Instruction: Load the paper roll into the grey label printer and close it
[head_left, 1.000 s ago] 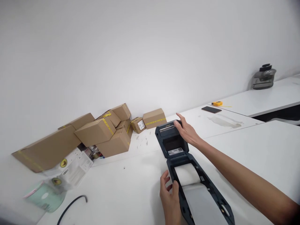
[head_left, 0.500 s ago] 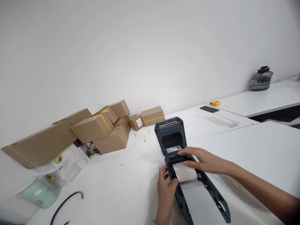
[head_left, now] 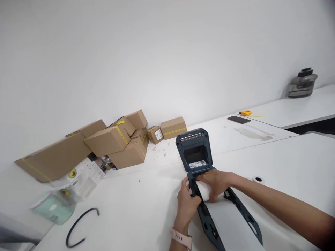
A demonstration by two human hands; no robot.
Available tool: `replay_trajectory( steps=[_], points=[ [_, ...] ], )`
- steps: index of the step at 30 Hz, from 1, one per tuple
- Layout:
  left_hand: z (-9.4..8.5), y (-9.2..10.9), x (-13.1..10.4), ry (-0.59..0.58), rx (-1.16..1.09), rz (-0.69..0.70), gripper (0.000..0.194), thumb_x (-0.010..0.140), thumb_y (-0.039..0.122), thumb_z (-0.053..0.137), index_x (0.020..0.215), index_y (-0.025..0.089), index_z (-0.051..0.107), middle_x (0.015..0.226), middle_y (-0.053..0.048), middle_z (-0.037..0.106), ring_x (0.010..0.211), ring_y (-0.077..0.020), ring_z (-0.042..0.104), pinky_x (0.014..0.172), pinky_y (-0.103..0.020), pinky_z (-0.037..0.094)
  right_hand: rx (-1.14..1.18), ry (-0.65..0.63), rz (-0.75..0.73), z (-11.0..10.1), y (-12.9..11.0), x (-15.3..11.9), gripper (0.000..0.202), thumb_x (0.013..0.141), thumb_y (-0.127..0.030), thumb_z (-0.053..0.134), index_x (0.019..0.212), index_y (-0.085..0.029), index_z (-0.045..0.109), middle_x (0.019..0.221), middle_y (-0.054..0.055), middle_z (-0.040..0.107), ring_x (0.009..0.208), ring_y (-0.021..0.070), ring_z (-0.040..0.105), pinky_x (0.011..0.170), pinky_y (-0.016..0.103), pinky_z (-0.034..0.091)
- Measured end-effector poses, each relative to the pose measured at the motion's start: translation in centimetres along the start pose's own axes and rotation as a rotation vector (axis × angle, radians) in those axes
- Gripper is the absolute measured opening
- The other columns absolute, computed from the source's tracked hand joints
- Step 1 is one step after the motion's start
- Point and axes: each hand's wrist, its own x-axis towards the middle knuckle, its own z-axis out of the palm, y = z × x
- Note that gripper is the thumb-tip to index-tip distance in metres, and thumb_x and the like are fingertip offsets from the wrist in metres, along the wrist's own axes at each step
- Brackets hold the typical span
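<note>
By the right hand, the roll in the bay of the printer is partly covered; its fingers are bent over the far side of the roll and its thumb is lowered to the near side, though whether the roll is gripped or merely pressed cannot be told. By the left hand, the printer's near-left edge is held, with the thumb laid on the rim and the fingers placed against the outer side. A band is worn on the left wrist. The printer is set on the white table, its lid raised and tipped back, and a paper strip is stretched along the bay toward the bottom edge. Just beyond the right forearm, a small roll is partly hidden. A curved cable is laid well to the left, and boxes are piled near the wall.
</note>
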Motion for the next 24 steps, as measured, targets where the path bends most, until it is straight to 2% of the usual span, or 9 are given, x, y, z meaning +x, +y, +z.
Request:
replay_trajectory(
  steps=[5, 9, 11, 14, 16, 19, 21, 24],
  points=[
    [-0.1, -0.2, 0.0, -0.003, 0.007, 0.015, 0.083, 0.060, 0.012, 0.070, 0.141, 0.022, 0.052, 0.128, -0.012, 0.069, 0.088, -0.0216, 0.069, 0.082, -0.033, 0.053, 0.187, -0.261, -0.068, -2.3, 0.1, -0.1, 0.072, 0.050, -0.038, 0.084, 0.119, -0.024, 0.071, 0.112, 0.007, 0.074, 0.102, 0.0346, 0.069, 0.088, 0.043, 0.054],
    [-0.1, 0.0, -0.1, -0.012, -0.021, 0.030, 0.084, 0.061, 0.009, 0.068, 0.142, 0.022, 0.051, 0.134, -0.013, 0.066, 0.103, -0.0265, 0.069, 0.083, -0.033, 0.054, 0.379, -0.311, -0.159, -4.8, 0.7, -2.0, 0.072, 0.052, -0.041, 0.084, 0.120, -0.019, 0.069, 0.115, 0.007, 0.072, 0.104, 0.0317, 0.068, 0.088, 0.040, 0.054],
    [0.0, 0.1, -0.2, -0.019, -0.047, 0.028, 0.084, 0.061, 0.009, 0.067, 0.143, 0.022, 0.051, 0.135, -0.013, 0.065, 0.109, -0.0279, 0.068, 0.083, -0.032, 0.054, 0.560, -0.249, -0.235, -6.2, 1.2, -3.8, 0.078, 0.056, -0.046, 0.081, 0.127, -0.018, 0.064, 0.118, 0.007, 0.071, 0.106, 0.0279, 0.067, 0.089, 0.036, 0.053],
    [0.2, 0.2, -0.2, -0.018, -0.070, 0.011, 0.086, 0.061, 0.009, 0.068, 0.144, 0.022, 0.050, 0.136, -0.014, 0.064, 0.113, -0.0285, 0.067, 0.085, -0.032, 0.055, 0.730, -0.024, -0.290, -8.5, 2.3, -6.8, 0.085, 0.060, -0.058, 0.074, 0.133, -0.016, 0.059, 0.120, 0.009, 0.070, 0.108, 0.0250, 0.067, 0.091, 0.036, 0.051],
    [0.2, 0.1, -0.1, -0.015, -0.070, 0.007, 0.086, 0.061, 0.009, 0.070, 0.144, 0.022, 0.050, 0.137, -0.014, 0.064, 0.116, -0.0290, 0.066, 0.087, -0.032, 0.055, 0.710, 0.166, -0.252, -9.7, 3.2, -8.5, 0.083, 0.058, -0.066, 0.069, 0.123, -0.014, 0.066, 0.116, 0.012, 0.072, 0.107, 0.0256, 0.068, 0.091, 0.037, 0.050],
    [0.2, -0.1, -0.1, -0.005, -0.071, 0.010, 0.087, 0.062, 0.010, 0.071, 0.145, 0.021, 0.050, 0.138, -0.016, 0.063, 0.119, -0.0300, 0.064, 0.088, -0.031, 0.055, 0.746, 0.385, -0.087, -10.2, 5.5, -9.7, 0.078, 0.060, -0.071, 0.058, 0.109, -0.012, 0.074, 0.110, 0.015, 0.075, 0.103, 0.0276, 0.070, 0.084, 0.039, 0.051],
    [0.2, -0.1, -0.1, -0.005, -0.073, 0.015, 0.086, 0.063, 0.011, 0.071, 0.146, 0.021, 0.049, 0.138, -0.015, 0.063, 0.120, -0.0293, 0.064, 0.090, -0.031, 0.054, 0.850, 0.418, -0.019, -9.4, 7.8, -9.7, 0.074, 0.064, -0.066, 0.061, 0.116, -0.013, 0.071, 0.118, 0.017, 0.073, 0.106, 0.0297, 0.069, 0.083, 0.040, 0.051],
    [0.2, -0.1, -0.1, -0.023, -0.070, 0.000, 0.089, 0.063, 0.011, 0.071, 0.147, 0.022, 0.046, 0.140, -0.013, 0.062, 0.120, -0.0276, 0.064, 0.094, -0.031, 0.053, 0.897, 0.323, 0.034, -7.2, 11.5, -8.8, 0.075, 0.063, -0.049, 0.075, 0.130, -0.019, 0.062, 0.133, 0.018, 0.065, 0.118, 0.0326, 0.063, 0.091, 0.039, 0.051]
  ],
)
